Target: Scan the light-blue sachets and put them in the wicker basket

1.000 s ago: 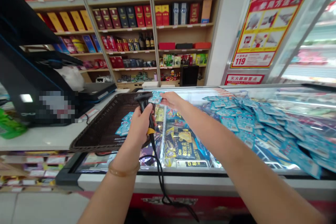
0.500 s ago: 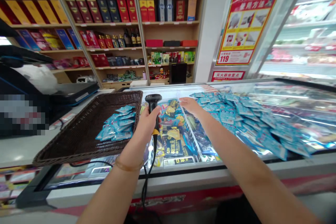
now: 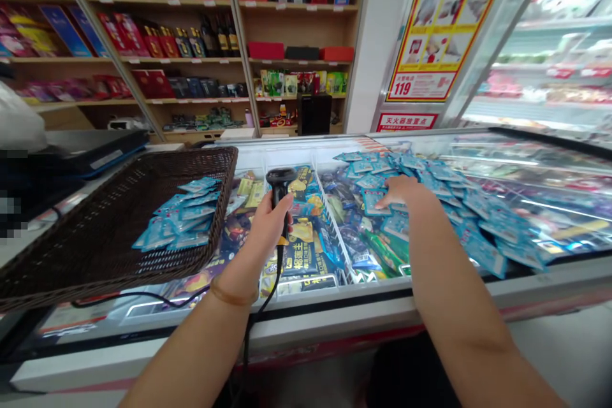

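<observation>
My left hand (image 3: 273, 217) is closed around the handle of a black barcode scanner (image 3: 280, 177), held upright over the freezer with its cable hanging down. My right hand (image 3: 400, 191) is over the left side of a pile of blue packets (image 3: 459, 194) on the freezer's glass top. Its thumb and fingers are apart, and the thumb tip meets the edge of one blue packet (image 3: 373, 202). I see no packet lifted off the pile. More blue packets (image 3: 184, 217) lie stacked in the right part of a brown woven basket (image 3: 108, 197), left of the scanner.
The chest freezer (image 3: 329, 306) holds packaged goods, split by a white wire divider (image 3: 332, 223). A dark device (image 3: 90, 153) stands on the counter behind the basket. Shelves (image 3: 301, 6) of boxes and bottles line the back wall. The scanner cable (image 3: 275, 284) crosses the front edge.
My right hand has moved right, from beside the wire divider to the blue packets. My left hand still holds the barcode scanner. The view has tilted down, with the basket now further left.
</observation>
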The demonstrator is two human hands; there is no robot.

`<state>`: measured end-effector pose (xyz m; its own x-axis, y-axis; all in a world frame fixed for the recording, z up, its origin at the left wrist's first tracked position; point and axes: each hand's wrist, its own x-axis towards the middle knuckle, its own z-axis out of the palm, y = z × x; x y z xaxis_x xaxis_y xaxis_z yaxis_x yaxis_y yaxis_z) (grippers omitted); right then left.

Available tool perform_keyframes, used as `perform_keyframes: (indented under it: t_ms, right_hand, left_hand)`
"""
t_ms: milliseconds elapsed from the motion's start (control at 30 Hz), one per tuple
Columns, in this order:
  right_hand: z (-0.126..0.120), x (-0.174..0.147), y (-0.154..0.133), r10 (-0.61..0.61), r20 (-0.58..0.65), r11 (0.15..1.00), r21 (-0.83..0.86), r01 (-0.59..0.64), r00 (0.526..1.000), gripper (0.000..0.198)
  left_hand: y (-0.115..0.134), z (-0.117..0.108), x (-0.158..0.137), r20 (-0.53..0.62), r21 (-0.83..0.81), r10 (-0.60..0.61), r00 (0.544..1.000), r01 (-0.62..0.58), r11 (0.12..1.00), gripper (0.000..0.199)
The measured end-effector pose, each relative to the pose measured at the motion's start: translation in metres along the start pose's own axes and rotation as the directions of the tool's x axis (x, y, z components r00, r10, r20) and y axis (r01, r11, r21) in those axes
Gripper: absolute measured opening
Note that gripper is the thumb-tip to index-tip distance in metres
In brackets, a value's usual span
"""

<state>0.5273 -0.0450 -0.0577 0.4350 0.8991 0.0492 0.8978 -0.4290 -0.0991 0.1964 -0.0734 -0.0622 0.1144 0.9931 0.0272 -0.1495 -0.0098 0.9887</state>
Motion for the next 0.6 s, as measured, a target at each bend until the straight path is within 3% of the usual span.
perform_keyframes:
  t_ms: [100,267,367,433,533,600]
  right_hand:
    - [0.006,0.002,0.003,-0.070,-0.056,0.995,0.070,0.074,0.996,0.065]
    - [-0.001,-0.006,-0.006,0.017,0.054,0.994,0.109,-0.023,0.998,0.072]
    - [-0.005,-0.010,-0.013,-0.028,0.044,0.944,0.330,0.012,0.999,0.069]
    - [-0.003,-0.009,-0.019,-0.024,0.005,0.822,0.569,0.017,1.000,0.064]
    - [0.005,-0.005,-0.031,-0.022,-0.052,0.496,0.866,0.056,0.998,0.058]
    - [0.012,-0.001,-0.040,-0.064,-0.079,0.287,0.953,0.094,0.995,0.050]
  left_hand:
    - [0.000,0.002,-0.003,0.017,-0.006,-0.006,1.000,0.007,1.000,0.036]
    - [0.000,0.004,-0.005,0.020,0.033,-0.011,1.000,0.010,0.999,0.034]
    - [0.000,0.006,-0.002,0.036,0.024,0.002,0.999,-0.003,1.000,0.032]
    - [0.000,0.008,0.001,0.068,0.021,0.021,0.997,-0.022,1.000,0.033]
    - [-0.001,0.014,0.004,0.133,0.051,0.036,0.990,-0.043,0.998,0.036]
    - [-0.002,0.018,0.005,0.174,0.067,0.035,0.984,-0.047,0.997,0.037]
